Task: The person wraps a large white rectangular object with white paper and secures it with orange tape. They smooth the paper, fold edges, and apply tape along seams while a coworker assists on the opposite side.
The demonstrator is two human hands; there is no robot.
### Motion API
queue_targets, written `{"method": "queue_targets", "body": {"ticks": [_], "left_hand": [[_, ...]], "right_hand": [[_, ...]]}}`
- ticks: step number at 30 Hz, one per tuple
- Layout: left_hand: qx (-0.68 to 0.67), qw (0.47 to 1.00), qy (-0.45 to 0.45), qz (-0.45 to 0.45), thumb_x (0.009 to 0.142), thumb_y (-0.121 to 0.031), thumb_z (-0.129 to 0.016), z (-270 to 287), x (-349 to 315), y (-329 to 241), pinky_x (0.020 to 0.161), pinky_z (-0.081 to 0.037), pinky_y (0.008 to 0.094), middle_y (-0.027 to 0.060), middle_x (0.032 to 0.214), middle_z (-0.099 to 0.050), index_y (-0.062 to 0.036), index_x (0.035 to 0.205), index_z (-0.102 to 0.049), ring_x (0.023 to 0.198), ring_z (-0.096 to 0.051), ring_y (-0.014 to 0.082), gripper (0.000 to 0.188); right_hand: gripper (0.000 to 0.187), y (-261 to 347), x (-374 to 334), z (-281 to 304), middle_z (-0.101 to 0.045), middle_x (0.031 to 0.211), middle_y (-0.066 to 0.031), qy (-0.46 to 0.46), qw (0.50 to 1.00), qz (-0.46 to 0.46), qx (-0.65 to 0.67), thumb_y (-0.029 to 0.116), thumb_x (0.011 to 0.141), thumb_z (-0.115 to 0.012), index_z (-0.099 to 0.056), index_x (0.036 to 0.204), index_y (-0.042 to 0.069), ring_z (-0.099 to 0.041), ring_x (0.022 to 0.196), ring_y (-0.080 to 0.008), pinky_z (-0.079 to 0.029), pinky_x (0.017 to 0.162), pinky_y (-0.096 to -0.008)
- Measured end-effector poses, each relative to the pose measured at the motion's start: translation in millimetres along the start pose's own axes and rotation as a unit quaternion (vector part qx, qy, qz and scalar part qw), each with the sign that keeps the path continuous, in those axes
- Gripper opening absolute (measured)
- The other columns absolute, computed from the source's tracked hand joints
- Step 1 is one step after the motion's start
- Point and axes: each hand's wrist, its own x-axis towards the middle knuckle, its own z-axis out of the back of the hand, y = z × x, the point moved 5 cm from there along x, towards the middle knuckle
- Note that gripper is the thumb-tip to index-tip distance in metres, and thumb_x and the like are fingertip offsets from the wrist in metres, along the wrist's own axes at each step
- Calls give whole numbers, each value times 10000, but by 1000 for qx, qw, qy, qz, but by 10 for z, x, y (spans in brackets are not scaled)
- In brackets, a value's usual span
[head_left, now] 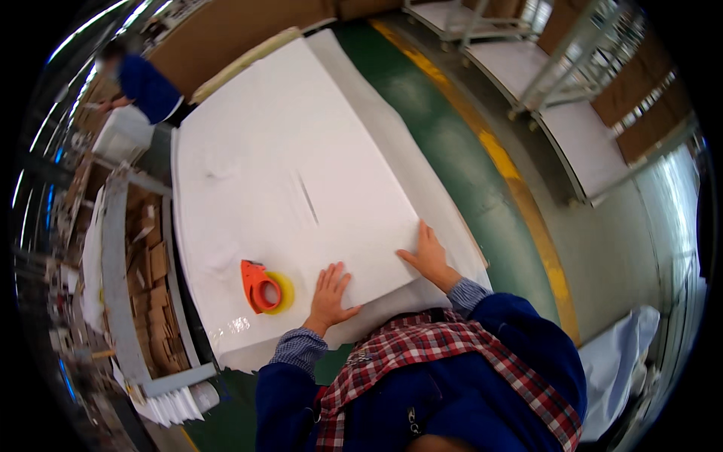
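Observation:
A large flat white panel (286,143) lies before me on a white covering sheet (444,226) that sticks out past its right and near sides. My left hand (329,296) rests on the panel's near part, fingers stretched and apart. At the near right corner, my right hand (429,258) touches the edge with thumb and fingers spread. Neither hand holds anything. Left of my left hand sits an orange tape dispenser (253,286) with a roll of yellow tape (285,292). A thin dark slit or mark (309,199) shows near the panel's middle.
On the left stands a grey-framed bin (135,354) with brown cardboard pieces (154,301). A person in blue (151,87) works at the far left. Wheeled racks (580,143) stand at the right, beyond a yellow floor line (501,158). White wrapping (621,361) lies at the lower right.

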Motion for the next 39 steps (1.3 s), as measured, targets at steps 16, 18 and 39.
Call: {"method": "queue_targets", "body": {"ticks": [16,18,39], "left_hand": [[-33,999,-12,3,680,-479,-697,-37,-69,22,1098,-198,484,190,1432,-314,-44,1277,-454,1331,-288,348,777],[-30,1000,-7,1,690,-529,-682,-22,-63,25,1098,-197,480,191,1433,-311,-43,1274,-459,1333,-281,349,792],[-42,998,-38,16,713,-585,-641,9,-71,-12,1096,-182,506,260,1462,-200,-88,1314,-450,1350,-210,408,803]], "right_hand": [[969,59,29,4,-358,1315,-317,-6,996,45,-78,489,742,-688,-240,1341,-127,-416,1178,-431,-384,933,-484],[980,162,-17,-3,-324,1344,-318,-62,984,84,-147,514,735,-682,-245,1347,-116,-365,1220,-431,-341,945,-525],[847,386,-86,-107,-261,1353,-368,-99,960,141,-220,508,813,-574,-283,1373,-57,-400,1107,-457,-355,853,-510]]}}
